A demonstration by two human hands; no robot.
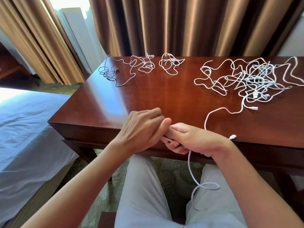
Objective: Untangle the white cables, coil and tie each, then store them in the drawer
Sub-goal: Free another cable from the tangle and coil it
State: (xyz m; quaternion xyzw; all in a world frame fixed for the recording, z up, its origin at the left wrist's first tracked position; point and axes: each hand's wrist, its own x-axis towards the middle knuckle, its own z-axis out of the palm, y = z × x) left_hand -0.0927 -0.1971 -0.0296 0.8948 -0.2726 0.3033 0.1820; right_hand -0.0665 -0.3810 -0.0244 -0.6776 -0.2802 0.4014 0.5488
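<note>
My right hand (pixel 189 139) grips a white cable (pixel 191 171) at the desk's near edge; folded strands show between its fingers. The cable's tail hangs down and loops over my right thigh. My left hand (pixel 141 129) is closed around the same strands from the left, thumb against my right fingers. A big tangle of white cables (pixel 250 79) lies at the desk's right back, with one strand running toward a plug (pixel 232 137) by my right wrist. Three smaller cable bundles lie along the back: a grey one (pixel 109 73) and two white ones (pixel 144 65), (pixel 169 64).
The brown wooden desk (pixel 164 96) has a drawer front under its near edge, shut. A bed with white sheets (pixel 29 129) stands to the left. Brown curtains (pixel 181 25) hang behind the desk. My legs in light trousers are under the hands.
</note>
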